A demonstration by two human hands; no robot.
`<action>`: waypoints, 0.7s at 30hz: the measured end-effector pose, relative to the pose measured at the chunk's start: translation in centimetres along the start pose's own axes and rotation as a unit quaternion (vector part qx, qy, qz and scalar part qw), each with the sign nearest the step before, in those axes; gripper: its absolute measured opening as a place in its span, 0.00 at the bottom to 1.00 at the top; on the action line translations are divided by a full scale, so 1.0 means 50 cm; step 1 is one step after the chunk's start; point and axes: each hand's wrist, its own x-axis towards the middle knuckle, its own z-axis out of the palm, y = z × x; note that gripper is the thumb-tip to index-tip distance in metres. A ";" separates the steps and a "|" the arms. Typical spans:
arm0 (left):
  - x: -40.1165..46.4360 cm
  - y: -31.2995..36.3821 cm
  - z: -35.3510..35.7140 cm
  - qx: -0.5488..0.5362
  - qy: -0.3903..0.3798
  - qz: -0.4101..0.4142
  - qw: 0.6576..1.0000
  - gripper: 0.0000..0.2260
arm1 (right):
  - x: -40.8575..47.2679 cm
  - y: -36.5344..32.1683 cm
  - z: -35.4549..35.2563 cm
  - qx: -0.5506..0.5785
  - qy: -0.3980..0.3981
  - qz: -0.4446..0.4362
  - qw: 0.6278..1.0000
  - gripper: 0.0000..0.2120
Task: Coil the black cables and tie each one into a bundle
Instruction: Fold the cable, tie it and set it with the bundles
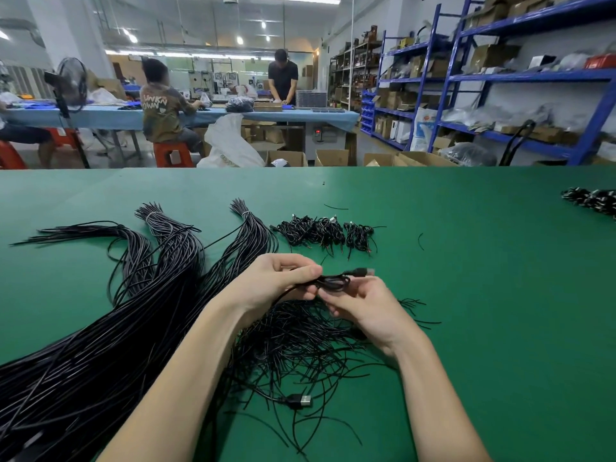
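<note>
Your left hand (283, 278) is pinching a small coil (333, 282) of black cable betw. thumb and fingers, and your right hand (360, 303) is gripping the same coil from below, fingers curled round it. You're holding it up off the desk (466, 295), prob. so the loops aren't catching on the loose stuff underneath while you wrap the tail round. The USB plug (361, 271) is sticking out past the coil to the right, likely kept free so it doesn't get buried in the tie.

Going big to small: the long cable bunches (100, 345) are lying fanned across the left of the desk, far ends banded w/ light ties, so they're staying sorted and within reach of your left hand. Right under your wrists the loose cable tangle (300, 348) is sitting as the working pile, one spare plug (301, 401) showing near the front. Beyond your hands the finished bundles (326, 233) are lining up in a row, apart from the raw stock so done and undone aren't mixing. Another dark heap (593, 200) is lying at the far right edge; can't tell what state it's in.

Containers: none on the desk. Open cardboard boxes (333, 157) are standing on the floor past the far edge; contents not visible from here.
</note>
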 end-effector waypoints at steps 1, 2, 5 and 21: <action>-0.005 0.004 -0.003 0.008 -0.026 -0.002 1.000 0.04 | -0.002 0.000 -0.004 -0.015 -0.013 -0.009 1.000 0.06; -0.009 0.007 -0.007 0.018 -0.050 -0.002 0.999 0.03 | -0.002 -0.002 -0.007 -0.026 -0.027 -0.017 0.999 0.06; -0.022 0.024 -0.014 0.087 -0.093 -0.005 0.992 0.04 | 0.006 -0.008 -0.019 -0.073 -0.080 -0.030 0.994 0.06; -0.006 0.055 0.026 0.496 0.132 0.101 0.852 0.05 | 0.058 -0.079 0.031 -0.475 0.116 -0.134 0.862 0.05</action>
